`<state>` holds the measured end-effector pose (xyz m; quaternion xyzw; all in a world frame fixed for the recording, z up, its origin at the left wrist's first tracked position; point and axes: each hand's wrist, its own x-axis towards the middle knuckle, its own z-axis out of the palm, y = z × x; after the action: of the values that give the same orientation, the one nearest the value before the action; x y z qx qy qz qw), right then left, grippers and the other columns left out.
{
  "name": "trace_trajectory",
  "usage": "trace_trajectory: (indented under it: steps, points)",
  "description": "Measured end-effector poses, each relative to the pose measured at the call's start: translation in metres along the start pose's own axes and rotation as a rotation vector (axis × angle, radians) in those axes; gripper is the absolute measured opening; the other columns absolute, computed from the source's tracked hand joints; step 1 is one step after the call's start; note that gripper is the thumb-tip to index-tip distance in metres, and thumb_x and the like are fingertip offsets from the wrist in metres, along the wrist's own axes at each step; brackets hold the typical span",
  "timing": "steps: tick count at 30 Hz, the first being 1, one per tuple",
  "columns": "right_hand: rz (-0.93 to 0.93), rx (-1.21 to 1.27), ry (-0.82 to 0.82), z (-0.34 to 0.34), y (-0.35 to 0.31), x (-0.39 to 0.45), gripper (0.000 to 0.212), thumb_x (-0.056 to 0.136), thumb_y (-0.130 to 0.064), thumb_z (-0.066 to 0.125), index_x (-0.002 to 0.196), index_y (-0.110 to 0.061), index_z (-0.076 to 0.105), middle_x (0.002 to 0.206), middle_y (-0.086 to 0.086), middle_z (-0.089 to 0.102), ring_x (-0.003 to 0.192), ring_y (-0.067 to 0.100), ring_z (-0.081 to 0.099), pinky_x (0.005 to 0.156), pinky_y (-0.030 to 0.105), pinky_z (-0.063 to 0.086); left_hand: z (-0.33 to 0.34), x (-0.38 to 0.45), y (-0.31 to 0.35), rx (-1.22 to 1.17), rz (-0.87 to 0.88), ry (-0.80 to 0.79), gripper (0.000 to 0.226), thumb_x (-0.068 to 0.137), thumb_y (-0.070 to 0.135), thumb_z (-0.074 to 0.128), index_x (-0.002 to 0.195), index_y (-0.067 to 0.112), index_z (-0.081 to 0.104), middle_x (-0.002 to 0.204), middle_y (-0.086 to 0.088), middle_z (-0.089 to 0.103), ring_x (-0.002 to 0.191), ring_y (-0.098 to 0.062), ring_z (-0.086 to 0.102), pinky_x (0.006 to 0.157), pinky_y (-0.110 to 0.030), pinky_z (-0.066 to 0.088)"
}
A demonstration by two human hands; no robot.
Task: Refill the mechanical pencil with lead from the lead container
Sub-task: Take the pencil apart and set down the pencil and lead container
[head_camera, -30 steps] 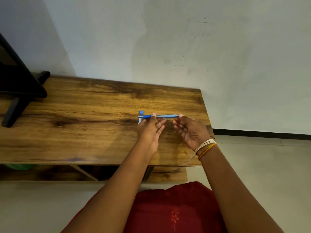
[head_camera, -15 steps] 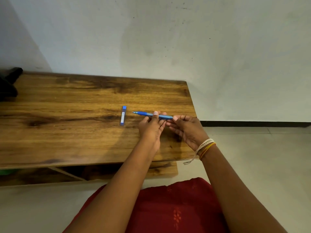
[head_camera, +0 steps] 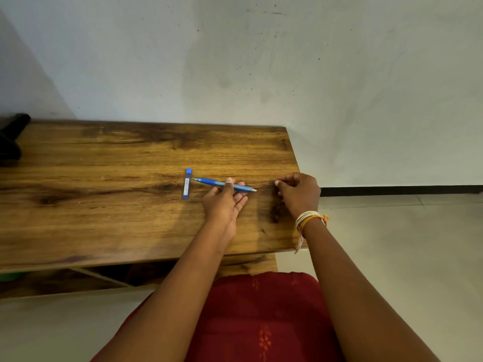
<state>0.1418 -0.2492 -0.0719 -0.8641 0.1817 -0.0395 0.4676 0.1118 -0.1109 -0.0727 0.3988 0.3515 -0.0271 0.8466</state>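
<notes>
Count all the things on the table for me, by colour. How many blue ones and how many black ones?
Blue: 2, the mechanical pencil held in the left hand and the lead container lying on the wooden table.
Black: 1, a dark object at the table's far left edge, too cut off to name.
Total: 3

The middle of the mechanical pencil is hidden by the left hand; whatever the right hand pinches cannot be made out.
</notes>
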Motion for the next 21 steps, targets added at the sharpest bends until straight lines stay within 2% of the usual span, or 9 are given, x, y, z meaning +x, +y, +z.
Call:
trace_trajectory:
  steps: [3,9,12,16,17,21]
  points:
    - [-0.008,-0.038,-0.004,0.004,0.002,0.006,0.014,0.080,-0.023,0.075,0.090,-0.014,0.076,0.090,0.004,0.074,0.082,0.015,0.066,0.087,0.030,0.054,-0.004,0.003,0.003,0.012,0.001,-0.001,0.015,0.096,0.018,0.051,0.104,0.008,0.060,0.097,-0.009,0.069,0.091,-0.020,0.068,0.079,-0.033,0.053]
    - [0.010,-0.023,-0.003,0.006,0.004,0.008,0.014,0.079,-0.023,0.076,0.090,-0.015,0.077,0.091,0.002,0.074,0.082,0.012,0.062,0.081,0.023,0.046,-0.004,0.005,0.005,0.004,-0.007,0.003,0.020,0.096,0.017,0.051,0.110,0.005,0.058,0.100,-0.010,0.069,0.092,-0.021,0.067,0.082,-0.034,0.052]
    - [0.022,-0.027,-0.040,0.003,0.003,0.008,0.015,0.080,-0.020,0.075,0.093,-0.014,0.076,0.092,0.001,0.072,0.083,0.011,0.061,0.081,0.023,0.046,-0.003,0.003,0.005,0.007,-0.005,0.000,0.017,0.096,0.017,0.052,0.107,0.007,0.059,0.099,-0.010,0.069,0.089,-0.019,0.068,0.084,-0.035,0.053]
    - [0.059,0.045,-0.008,-0.001,-0.006,0.004,0.014,0.083,-0.014,0.071,0.096,-0.010,0.072,0.089,0.003,0.070,0.082,0.018,0.066,0.080,0.030,0.055,-0.005,0.003,0.008,-0.001,0.016,-0.003,0.015,0.095,0.018,0.053,0.104,0.008,0.059,0.098,-0.010,0.070,0.089,-0.019,0.069,0.081,-0.034,0.053]
    - [0.074,0.098,-0.052,-0.001,-0.010,0.002,0.013,0.083,-0.014,0.070,0.094,-0.009,0.072,0.086,0.003,0.070,0.079,0.018,0.067,0.078,0.031,0.057,-0.006,0.004,0.009,-0.007,0.021,-0.006,0.015,0.095,0.018,0.053,0.103,0.007,0.059,0.098,-0.010,0.070,0.089,-0.020,0.069,0.081,-0.034,0.053]
    - [0.207,0.352,-0.461,0.007,-0.025,-0.015,0.015,0.080,-0.014,0.074,0.093,-0.006,0.071,0.089,0.011,0.073,0.073,0.014,0.071,0.065,0.023,0.059,-0.004,0.003,0.011,-0.038,0.040,-0.001,0.012,0.096,0.016,0.052,0.099,0.007,0.059,0.095,-0.011,0.069,0.084,-0.019,0.069,0.076,-0.031,0.054]
